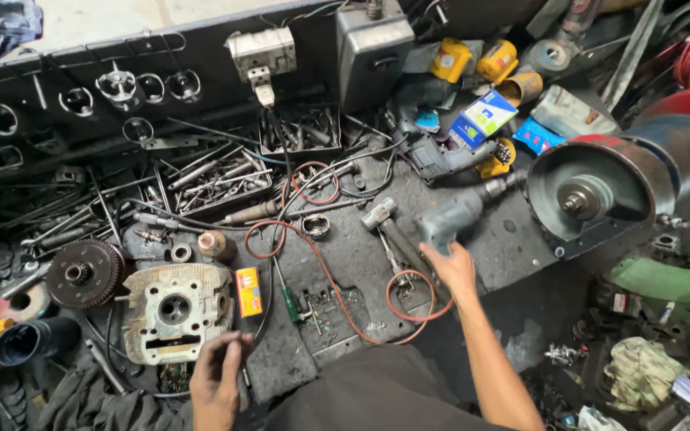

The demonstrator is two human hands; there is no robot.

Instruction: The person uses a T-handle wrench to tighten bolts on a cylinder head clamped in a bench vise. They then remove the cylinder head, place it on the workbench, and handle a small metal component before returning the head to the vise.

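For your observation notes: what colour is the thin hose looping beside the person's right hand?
Orange-red hose, seen in the head view, by the right hand.

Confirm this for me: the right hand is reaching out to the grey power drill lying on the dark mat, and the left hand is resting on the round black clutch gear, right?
Not quite. The head view shows the left hand below the pale metal cylinder head, apart from the round black clutch gear further left. The right hand does reach to the grey power drill on the dark mat.

grey power drill [453, 215] lying on its side on the dark bench, chuck pointing right.
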